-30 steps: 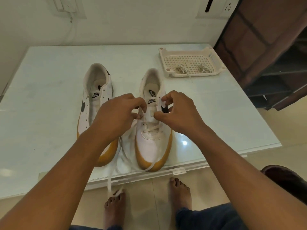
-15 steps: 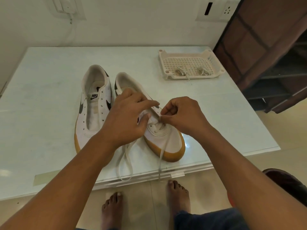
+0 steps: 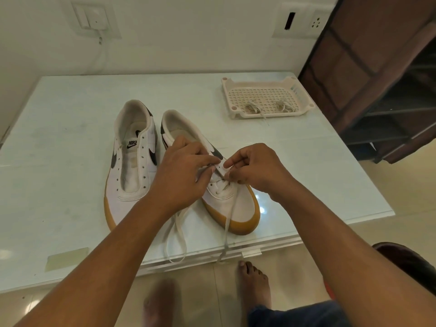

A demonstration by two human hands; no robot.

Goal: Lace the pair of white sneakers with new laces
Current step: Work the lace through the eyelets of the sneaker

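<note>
Two white sneakers with gum soles lie on the white table. The left sneaker has bare eyelets and no lace. The right sneaker is turned with its toe toward the right front and carries a white lace through its lowest eyelets. My left hand pinches one strand of that lace over the tongue. My right hand pinches the lace at an eyelet on the shoe's right side. Both loose ends trail over the table's front edge.
A cream plastic basket at the back right holds two bundled laces. A strip of tape sticks to the table's front left. A dark shelf unit stands to the right. Bare feet are on the floor below.
The right sneaker has been turned from pointing straight at me to toe right. Both hands moved with it and keep pinching the lace; the ends hang shorter over the edge.
</note>
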